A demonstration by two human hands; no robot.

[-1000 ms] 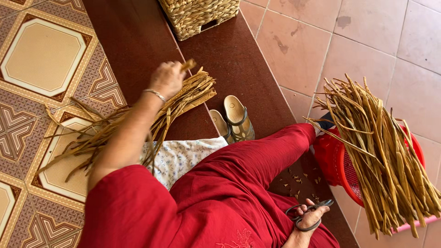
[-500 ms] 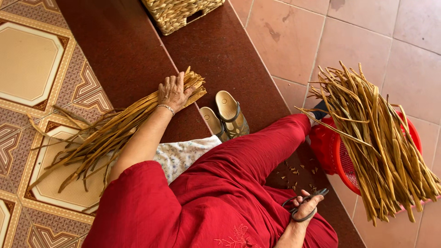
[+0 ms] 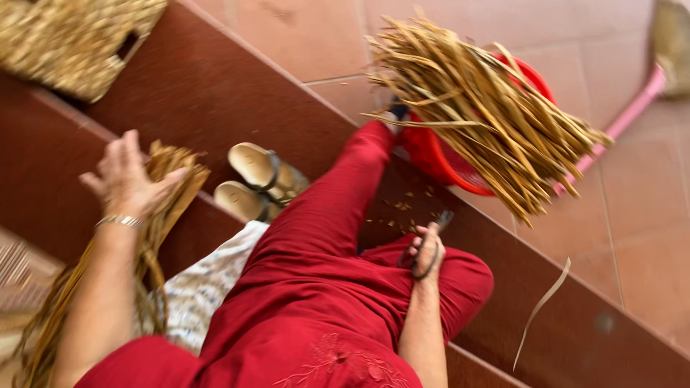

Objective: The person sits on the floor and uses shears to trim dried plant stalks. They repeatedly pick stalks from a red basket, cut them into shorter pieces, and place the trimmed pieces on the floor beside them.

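Head view, blurred by motion. Person seated on a dark red-brown step [image 3: 215,86], red trousers, legs stretched toward the tiled floor [image 3: 632,208]. Left hand [image 3: 129,179] lies flat on the upper end of a bundle of dried reed strips [image 3: 154,237], fingers spread and loose, pressing rather than closing round it. Bundle's long axis runs from upper right, at the hand, down to lower left, where it fans out past the forearm toward the frame's bottom corner. Right hand [image 3: 425,248] rests on the thigh, its grip closed through the handles of dark scissors [image 3: 431,244], blades pointing up and away. Red plastic basket [image 3: 438,158] sits just beyond the knee, holding a big sheaf of strips [image 3: 481,108] that spills out toward the right. Woven basket [image 3: 79,39] at top left; contents not visible. Pair of sandals [image 3: 262,179] on the step between bundle and leg. One loose strip [image 3: 543,309] lies on the step at lower right. Small trimmings scattered beside the scissors. Open tile lies right of the step's edge
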